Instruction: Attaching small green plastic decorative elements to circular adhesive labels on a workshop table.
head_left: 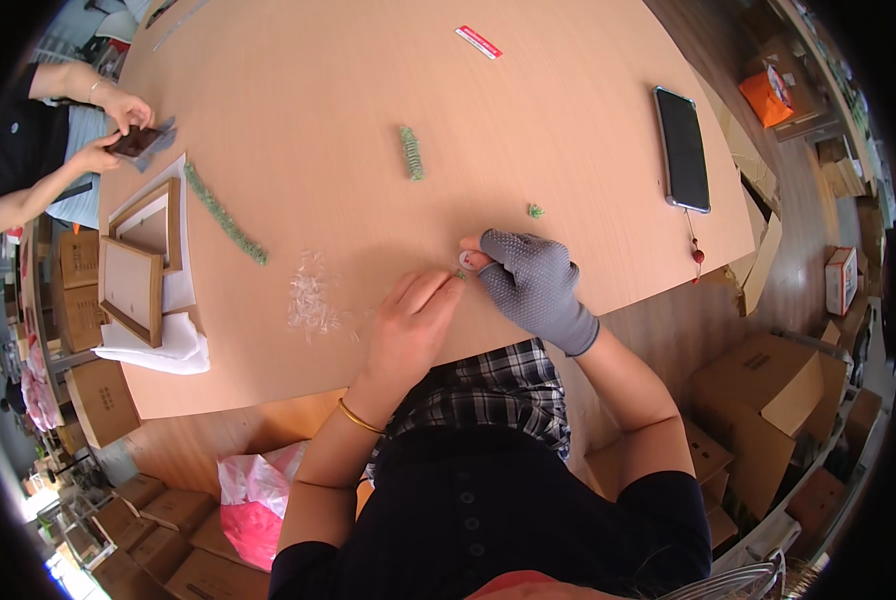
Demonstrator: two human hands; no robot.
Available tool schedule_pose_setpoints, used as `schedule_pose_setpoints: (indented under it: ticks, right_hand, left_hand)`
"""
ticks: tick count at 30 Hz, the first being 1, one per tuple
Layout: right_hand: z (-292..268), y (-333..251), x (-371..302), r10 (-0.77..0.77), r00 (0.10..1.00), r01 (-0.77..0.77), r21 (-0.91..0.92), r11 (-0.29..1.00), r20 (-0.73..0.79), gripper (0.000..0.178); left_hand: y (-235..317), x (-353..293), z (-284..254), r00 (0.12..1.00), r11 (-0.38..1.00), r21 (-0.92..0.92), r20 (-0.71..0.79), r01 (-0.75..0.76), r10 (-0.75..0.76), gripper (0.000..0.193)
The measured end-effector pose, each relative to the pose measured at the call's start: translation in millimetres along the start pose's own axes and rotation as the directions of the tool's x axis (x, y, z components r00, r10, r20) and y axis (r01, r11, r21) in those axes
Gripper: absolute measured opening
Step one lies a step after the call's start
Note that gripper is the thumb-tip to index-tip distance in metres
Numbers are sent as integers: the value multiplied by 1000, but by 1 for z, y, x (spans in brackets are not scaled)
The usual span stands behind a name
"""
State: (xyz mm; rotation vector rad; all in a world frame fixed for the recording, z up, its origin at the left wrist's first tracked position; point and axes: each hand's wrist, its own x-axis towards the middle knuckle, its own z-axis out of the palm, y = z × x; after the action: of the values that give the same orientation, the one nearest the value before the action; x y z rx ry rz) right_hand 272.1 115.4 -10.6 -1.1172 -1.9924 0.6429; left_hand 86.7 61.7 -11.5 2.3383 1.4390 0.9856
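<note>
Bare left hand (413, 318): fingertips pinched together on a tiny green bit (461, 274). Right hand in grey dotted glove (536, 285): thumb and finger closed on a small round white piece (466, 260), just beside it. Outward: loose clear plastic slivers (314, 300), nine o'clock; long green bristly strip (226, 216), toward ten; short green ribbed strip (411, 153), eleven; green tuft (536, 211), two. I'd judge it mid-piece, slivers left over; finished count unclear.

Right hand (528, 278): grey glove (540, 290), light-dotted. Left wrist (369, 396): gold-coloured bangle (360, 418). Top (528, 500): dark, short-sleeved, buttoned. Lower garment (498, 388): black-and-white plaid.
</note>
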Motion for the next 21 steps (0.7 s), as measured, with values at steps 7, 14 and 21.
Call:
schedule_pose_setpoints:
  ticks: [7, 14, 21]
  right_hand:
    - [1, -1, 1, -7, 1000, 7, 3, 1000, -4, 10]
    - [-3, -4, 4, -1, 999, 1, 19, 1000, 36, 9]
    - [-2, 2, 4, -40, 996, 39, 15, 999, 81, 9]
  left_hand:
    - [0, 1, 0, 999, 998, -41, -2, 41, -41, 18]
    - [-2, 1, -1, 1000, 1000, -27, 14, 1, 0, 26]
    - [-2, 2, -2, 999, 1000, -17, 37, -2, 2, 26]
